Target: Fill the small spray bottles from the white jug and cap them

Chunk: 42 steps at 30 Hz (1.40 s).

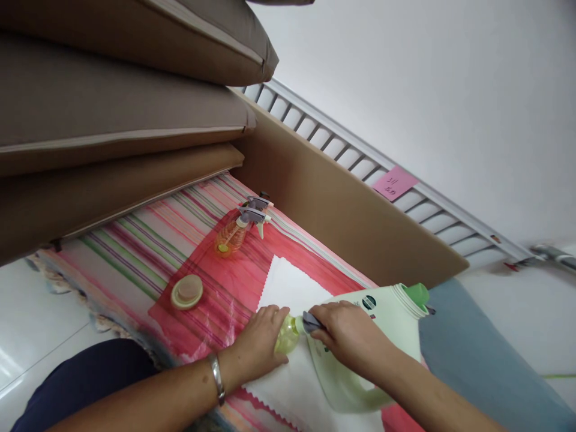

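My left hand point(258, 342) is wrapped round a small yellow-green bottle point(286, 336) lying on a white cloth point(292, 288). My right hand point(348, 342) grips the grey spray head point(310, 323) at that bottle's neck, fingers closed on it. Behind my right hand lies a large pale-green detergent jug point(387, 318) with a green cap point(416, 295), on its side across the cloth. The cloth rests on a red plastic sheet point(234, 282).
An orange spray bottle point(236, 231) lies on the red sheet farther off, with a round tan lid point(187, 291) to its left. A striped mat point(135, 246) covers the floor. Stacked brown cushions point(117, 114) loom at left; a cardboard panel point(342, 222) stands behind.
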Each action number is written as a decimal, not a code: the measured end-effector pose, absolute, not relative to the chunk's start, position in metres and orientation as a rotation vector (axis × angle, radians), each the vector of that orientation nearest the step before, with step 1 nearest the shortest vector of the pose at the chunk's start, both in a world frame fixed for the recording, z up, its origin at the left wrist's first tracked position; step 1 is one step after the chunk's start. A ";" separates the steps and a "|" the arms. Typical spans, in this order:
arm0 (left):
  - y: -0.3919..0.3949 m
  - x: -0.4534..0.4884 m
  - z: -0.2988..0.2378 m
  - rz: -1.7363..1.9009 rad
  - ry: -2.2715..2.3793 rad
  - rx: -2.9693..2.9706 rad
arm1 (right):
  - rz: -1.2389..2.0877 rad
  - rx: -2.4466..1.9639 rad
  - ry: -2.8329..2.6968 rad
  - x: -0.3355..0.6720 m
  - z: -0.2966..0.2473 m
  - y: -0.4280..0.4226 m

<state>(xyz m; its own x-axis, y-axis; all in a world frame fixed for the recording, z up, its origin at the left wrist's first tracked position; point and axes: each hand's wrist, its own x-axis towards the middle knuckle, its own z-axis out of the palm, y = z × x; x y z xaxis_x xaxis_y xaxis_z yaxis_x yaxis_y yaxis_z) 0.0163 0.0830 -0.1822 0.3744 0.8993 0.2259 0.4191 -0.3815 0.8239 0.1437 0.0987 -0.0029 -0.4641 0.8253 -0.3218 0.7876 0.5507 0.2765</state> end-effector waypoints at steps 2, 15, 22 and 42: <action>0.082 0.017 -0.181 0.905 1.137 1.969 | 0.098 1.337 2.357 0.141 -0.003 0.102; 0.085 0.022 -0.167 1.082 1.042 1.823 | -0.267 1.806 2.098 0.131 -0.016 0.115; 0.096 0.033 -0.157 1.308 1.004 1.615 | -0.319 1.860 2.105 0.125 -0.016 0.115; 0.090 0.023 -0.156 1.201 0.933 1.842 | 0.047 1.024 2.780 0.164 -0.015 0.099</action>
<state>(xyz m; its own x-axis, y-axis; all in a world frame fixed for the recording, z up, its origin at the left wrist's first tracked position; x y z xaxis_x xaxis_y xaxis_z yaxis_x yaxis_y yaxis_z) 0.0230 0.0900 -0.1564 0.2985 0.8648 0.4037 0.1771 -0.4658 0.8670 0.1640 0.0988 -0.0147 -0.7470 0.6462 -0.1561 0.6405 0.7625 0.0912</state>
